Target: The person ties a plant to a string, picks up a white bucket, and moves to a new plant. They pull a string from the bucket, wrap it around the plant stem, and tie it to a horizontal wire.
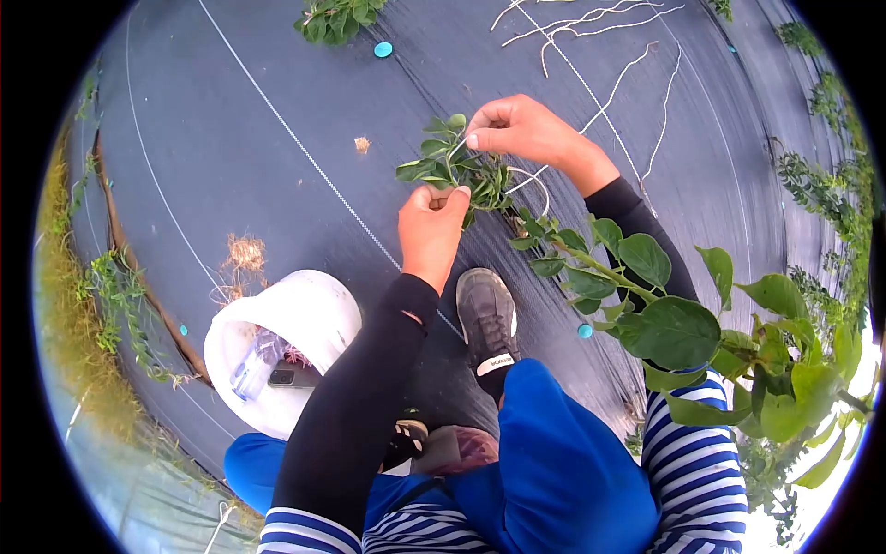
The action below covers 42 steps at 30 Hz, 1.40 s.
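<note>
A small leafy plant (pixel 485 181) grows low in front of me, between my two hands. At its upper right my right hand (pixel 531 134) is closed in a pinch on a thin white string (pixel 544 192), part of which loops out to the right of the leaves. The string also runs down among the leaves toward my left hand (pixel 434 231). That hand is closed too, thumb and fingertips pinched at the string against the plant's near left side. Leaves and fingers hide where the string passes around the stem.
A white bucket (pixel 328 309) holding a phone (pixel 293 375) and a clear plastic item lies tilted at left. Black ground cover (pixel 277 175) spreads underfoot. Loose white strings (pixel 591 28) lie ahead. A tall leafy branch (pixel 669 332) rises close by my right arm. My shoe (pixel 486 309) is near the plant.
</note>
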{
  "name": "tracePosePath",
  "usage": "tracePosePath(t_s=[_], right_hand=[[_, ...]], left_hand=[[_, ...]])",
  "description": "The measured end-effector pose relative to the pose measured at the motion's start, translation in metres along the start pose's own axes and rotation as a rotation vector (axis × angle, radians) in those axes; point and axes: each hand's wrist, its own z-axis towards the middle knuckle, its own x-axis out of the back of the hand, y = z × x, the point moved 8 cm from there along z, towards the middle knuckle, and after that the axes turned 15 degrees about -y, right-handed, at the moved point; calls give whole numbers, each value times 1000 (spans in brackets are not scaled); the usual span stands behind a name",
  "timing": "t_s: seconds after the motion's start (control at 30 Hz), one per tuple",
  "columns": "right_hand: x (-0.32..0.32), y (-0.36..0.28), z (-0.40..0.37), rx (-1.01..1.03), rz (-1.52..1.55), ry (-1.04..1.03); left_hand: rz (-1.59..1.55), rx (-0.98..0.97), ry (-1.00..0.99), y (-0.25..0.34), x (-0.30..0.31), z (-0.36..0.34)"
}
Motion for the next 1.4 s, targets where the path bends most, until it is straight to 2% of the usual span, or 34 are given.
tracePosePath(t_s=[0.27, 0.43, 0.67, 0.73, 0.83, 0.97, 1.03, 1.07, 1.13, 1.17, 1.27, 1.33, 1.4], right_hand=[[-5, 12, 15, -125, 5, -59], [-15, 20, 18, -200, 219, -99], [-23, 44, 40, -173, 127, -177], [-29, 43, 41, -194, 183, -253], [-35, 43, 41, -140, 306, -275], [-43, 49, 34, -175, 382, -255], [-33, 43, 34, -129, 31, -230], [-28, 43, 33, -129, 31, -236], [-17, 15, 30, 97, -337, -267], [-7, 21, 26, -6, -117, -174], [7, 36, 27, -33, -162, -174], [5, 18, 20, 18, -182, -166], [-6, 12, 18, -83, 34, -249]], left_hand=[[-5, -50, 60, -1, 0, 2], [-34, -99, 53, 5, -1, -3], [-59, -149, -33, 21, -14, -12], [-78, -156, -36, 23, -16, -13], [-70, -195, -9, 27, -14, -16], [-38, -227, -56, 35, -17, -18], [22, -217, -72, 36, -19, -17], [19, -216, -66, 37, -19, -17], [50, -222, -20, 41, -16, -19], [46, -219, -14, 38, -16, -17], [13, -280, -23, 35, -19, -16], [9, -300, -17, 37, -21, -17], [45, -297, 13, 39, -20, -19]])
